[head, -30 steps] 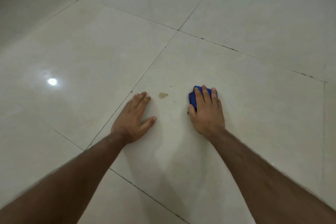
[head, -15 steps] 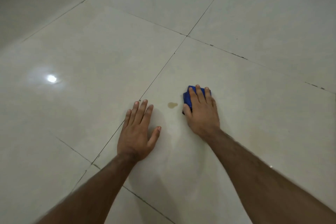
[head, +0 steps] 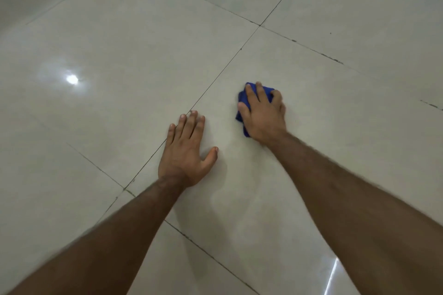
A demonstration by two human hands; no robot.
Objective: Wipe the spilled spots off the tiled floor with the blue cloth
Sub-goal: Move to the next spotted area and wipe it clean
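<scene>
The right hand (head: 262, 117) presses down on the bunched blue cloth (head: 242, 105), fingers curled over its top, with blue folds showing beyond the fingertips and beside the thumb. To the left of that grasp, the left hand (head: 188, 153) lies flat and released on the tiled floor (head: 119, 38), fingers stretched along a grout line (head: 215, 78), apart from the cloth

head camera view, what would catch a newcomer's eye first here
The blue cloth stands out most, bunched under the right hand on the pale tiled floor right of centre. Next, the left hand lies flat, fingers across a dark joint. A bright light glare shines on the left.
</scene>
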